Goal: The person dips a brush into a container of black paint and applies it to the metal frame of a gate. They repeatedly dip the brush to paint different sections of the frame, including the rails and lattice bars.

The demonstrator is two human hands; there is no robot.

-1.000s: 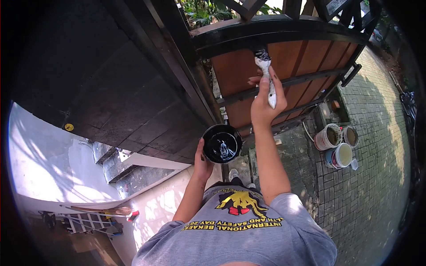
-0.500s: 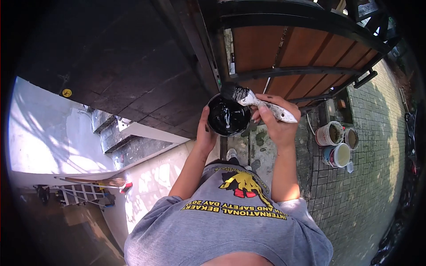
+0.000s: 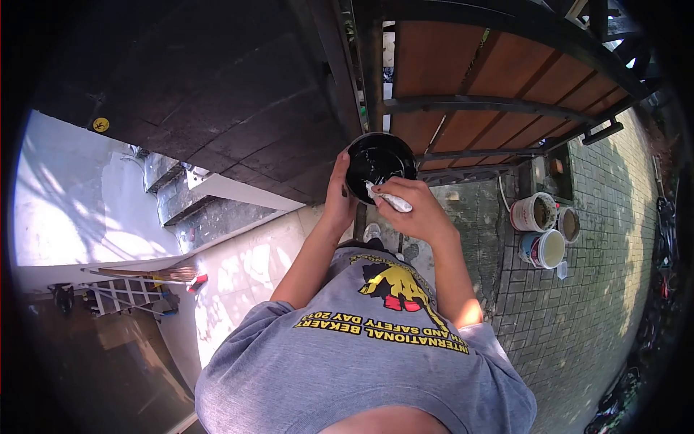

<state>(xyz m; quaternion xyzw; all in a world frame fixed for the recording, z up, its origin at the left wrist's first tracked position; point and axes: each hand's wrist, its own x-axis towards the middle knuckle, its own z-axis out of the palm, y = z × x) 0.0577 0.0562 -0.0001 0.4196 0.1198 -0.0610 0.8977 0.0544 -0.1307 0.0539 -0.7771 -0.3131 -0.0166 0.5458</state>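
left fingers (image 3: 339, 173) grip the black bowl (image 3: 381, 135), right fingers (image 3: 397, 187) narrowly pinching the brush (image 3: 395, 202).

A dark, line-marked surface (image 3: 210, 94) fills the upper left, with grey steps (image 3: 181, 199) beside a shadow-streaked white wall (image 3: 72, 210) below it. Sunlight dapples the pale floor (image 3: 246, 271) and brick paving (image 3: 607, 224).

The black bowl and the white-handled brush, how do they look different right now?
The bowl is round and open-topped; the brush is slim. The bowl looks dark and glossy, while the brush handle is mostly white. The left hand holds the bowl, the right hand the brush. Both are hand-held.
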